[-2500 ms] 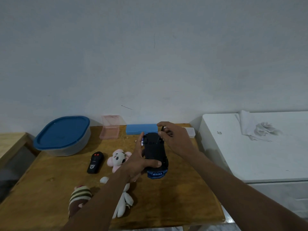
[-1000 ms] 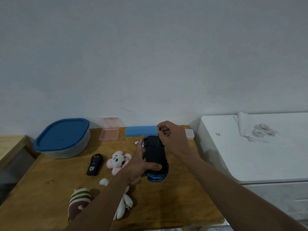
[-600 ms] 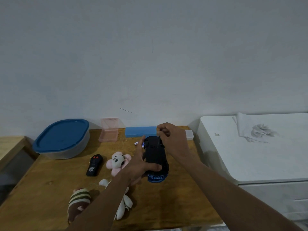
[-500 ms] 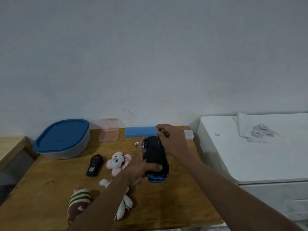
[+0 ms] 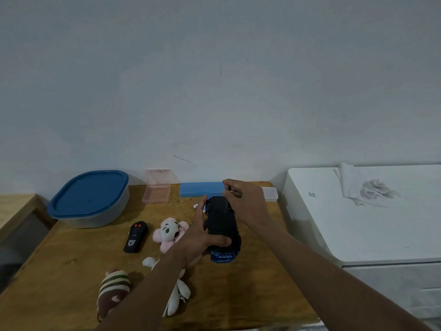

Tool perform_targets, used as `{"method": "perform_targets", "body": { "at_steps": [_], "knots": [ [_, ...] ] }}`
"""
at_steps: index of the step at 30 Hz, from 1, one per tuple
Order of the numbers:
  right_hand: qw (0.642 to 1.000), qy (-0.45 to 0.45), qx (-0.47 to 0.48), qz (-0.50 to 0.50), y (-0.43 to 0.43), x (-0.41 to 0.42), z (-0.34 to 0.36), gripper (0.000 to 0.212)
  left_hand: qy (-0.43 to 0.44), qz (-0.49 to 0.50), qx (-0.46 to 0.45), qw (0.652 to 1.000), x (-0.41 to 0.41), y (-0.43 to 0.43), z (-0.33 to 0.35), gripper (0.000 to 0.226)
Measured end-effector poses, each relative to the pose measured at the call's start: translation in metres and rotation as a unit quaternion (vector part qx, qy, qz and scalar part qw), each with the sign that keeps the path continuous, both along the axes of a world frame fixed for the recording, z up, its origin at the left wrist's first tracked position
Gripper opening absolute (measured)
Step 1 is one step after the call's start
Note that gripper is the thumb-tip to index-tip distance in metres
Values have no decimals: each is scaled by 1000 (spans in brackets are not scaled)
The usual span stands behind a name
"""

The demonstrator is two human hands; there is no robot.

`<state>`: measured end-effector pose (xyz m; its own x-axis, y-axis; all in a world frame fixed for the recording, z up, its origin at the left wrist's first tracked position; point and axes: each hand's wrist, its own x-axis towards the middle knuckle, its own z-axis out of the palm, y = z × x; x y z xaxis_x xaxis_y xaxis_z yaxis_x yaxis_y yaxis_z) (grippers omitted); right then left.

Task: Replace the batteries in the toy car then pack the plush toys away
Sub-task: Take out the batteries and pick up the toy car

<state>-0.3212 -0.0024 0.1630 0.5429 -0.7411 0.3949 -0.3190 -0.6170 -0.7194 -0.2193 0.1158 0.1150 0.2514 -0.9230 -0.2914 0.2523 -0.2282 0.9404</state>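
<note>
A: Lying where, the car (image 5: 222, 223)?

B: Sitting belly-up mid-counter (image 5: 71, 271), nose pointing toward 6 o'clock, blue bumper showing at the near end.

A: Being held how?

B: Being pinned from 9 o'clock by the left hand (image 5: 198, 237): spread wide, thumb crossing the near end, fingers running up the side. Probably bracing the car so it is not spinning or sliding under a twist.

A: And the right hand (image 5: 245, 199)?

B: Hovering at the car's 12 o'clock end, fingertips pinched shut on a thin tool (image 5: 225, 203), shaft pointing down into the underside. Looking like working a screw on the battery cover; too small to be sure.

A: Keeping the plush out of the way?

B: Lying loose at 8 and 9 o'clock of the car: pink plush (image 5: 168, 232), white plush (image 5: 177, 295), striped plush (image 5: 114, 290), white one partly hidden under the left forearm. Not yet being packed. Tub (image 5: 88, 199) waiting at 10 o'clock, lid on. Remote (image 5: 135, 236) resting beside the pink plush.

A: Differing how from 2.5 seconds back?

B: Right hand then draping lower over the car's far end; now sitting higher, fingers gathered at the tool's top. Left hand and car staying much the same, plush likewise.
</note>
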Motion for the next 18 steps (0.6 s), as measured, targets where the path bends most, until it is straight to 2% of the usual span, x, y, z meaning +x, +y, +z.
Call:
{"method": "perform_targets", "body": {
  "at_steps": [5, 10, 15, 18],
  "knots": [
    [999, 4, 8, 32, 4, 5, 2, 31, 7, 0, -5, 1000, 2, 0, -3, 124],
    [1000, -1, -18, -7, 5, 6, 3, 29, 6, -2, -7, 1000, 5, 0, -3, 125],
    [1000, 0, 16, 11, 8, 6, 4, 31, 13, 0, -9, 1000, 8, 1, -4, 125],
    [1000, 4, -1, 6, 10, 9, 5, 29, 17, -7, -8, 1000, 8, 0, -5, 126]
  ]
}}
